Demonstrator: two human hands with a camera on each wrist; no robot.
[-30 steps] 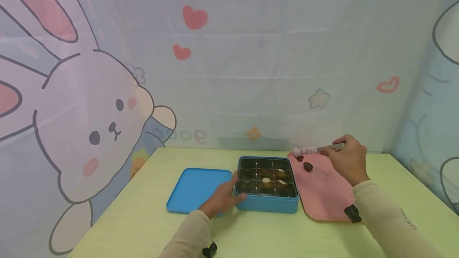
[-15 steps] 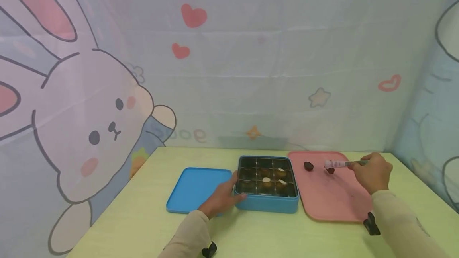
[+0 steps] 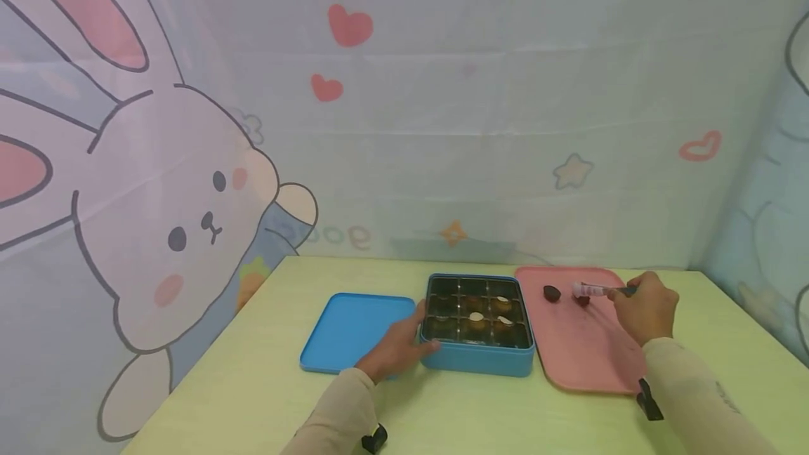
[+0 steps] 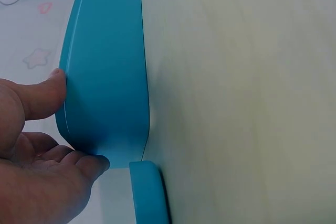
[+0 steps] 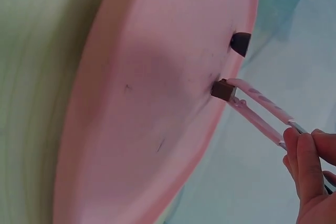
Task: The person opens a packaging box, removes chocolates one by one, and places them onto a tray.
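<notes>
My left hand [image 3: 397, 344] holds the near left corner of a blue box [image 3: 477, 359], thumb at the rim and fingers along the side wall [image 4: 107, 61]. Inside the box is a dark divided insert [image 3: 442, 329], where several round chocolates [image 3: 503, 306] sit, some topped with pale flakes. Over the pink tray [image 3: 588, 357], my right hand [image 3: 646, 309] pinches tongs [image 5: 262, 99] with pale pink patterned arms. Their tips are at a brown square chocolate [image 5: 223, 91] by the tray's far side. A dark rounded chocolate [image 5: 241, 43] lies to its left in the head view.
A flat blue lid [image 3: 354, 328] lies left of the box on the pale yellow table [image 3: 480, 416]. The tray stands close along the box's right side. A cartoon-printed curtain [image 3: 442, 160] hangs behind the table.
My right hand and the tongs have moved right, from the tray's far left edge to the square chocolate, which now lies right of the rounded one. The left hand has stayed on the box.
</notes>
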